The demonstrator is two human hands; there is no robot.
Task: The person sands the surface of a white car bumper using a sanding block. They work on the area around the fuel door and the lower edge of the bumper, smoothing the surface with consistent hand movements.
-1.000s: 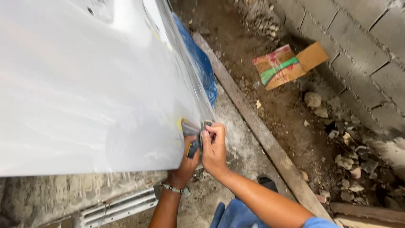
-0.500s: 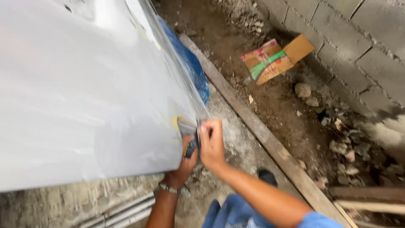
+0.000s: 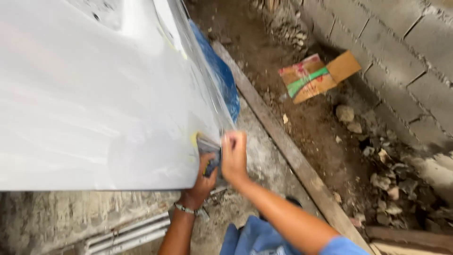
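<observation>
A large white glossy panel (image 3: 94, 94) fills the left of the head view. Near its lower right corner sits a small patch of yellow filler (image 3: 194, 139). My left hand (image 3: 204, 178) reaches up from below and grips a small grey sanding pad (image 3: 208, 150) against the panel's edge. My right hand (image 3: 234, 156) is closed beside it, pressing on the same pad at the corner. A bracelet circles my left wrist. The frame is blurred by motion.
A blue plastic sheet (image 3: 222, 78) hangs behind the panel. A long wooden plank (image 3: 288, 151) lies on the dirt. A torn cardboard box (image 3: 314, 75) rests by the grey block wall (image 3: 391, 56), with rubble stones (image 3: 387, 174) below. Metal rails (image 3: 127, 233) lie at bottom left.
Both hands have stayed at the panel's lower right corner, shifting slightly on the pad. The camera view has drifted a little, so the box sits in a slightly different place in the frame.
</observation>
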